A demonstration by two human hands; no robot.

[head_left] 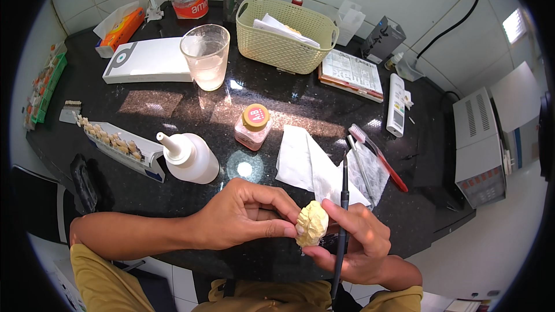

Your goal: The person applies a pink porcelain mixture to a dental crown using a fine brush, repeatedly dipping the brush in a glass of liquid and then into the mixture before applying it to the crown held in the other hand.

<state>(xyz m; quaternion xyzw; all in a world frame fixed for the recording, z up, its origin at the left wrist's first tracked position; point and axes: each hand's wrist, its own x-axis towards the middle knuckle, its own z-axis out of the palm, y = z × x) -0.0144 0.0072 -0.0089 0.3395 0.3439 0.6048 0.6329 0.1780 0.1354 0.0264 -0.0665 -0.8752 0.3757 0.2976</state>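
Near the counter's front edge, my left hand (248, 219) pinches a small, rough pale-yellow cast (312, 219) at its left side. My right hand (361, 242) touches the cast with thumb and forefinger and also grips a long, dark slim tool (341, 248), upright with a fine tip pointing away from me. Beyond them lie white paper tissues (298, 156), a thin metal tool (361, 164) on a crumpled sheet and a red-handled toothbrush (381, 162). A small jar with a gold lid (252, 130) and a white nozzle bottle (191, 159) stand behind my left hand.
A shade-guide holder (124, 144) is at left. A glass (205, 58), white box (141, 60), woven basket (283, 52) and stacked booklets (350, 78) line the back of the black counter (404, 214). A remote (396, 104) and metal appliance (477, 144) are at right.
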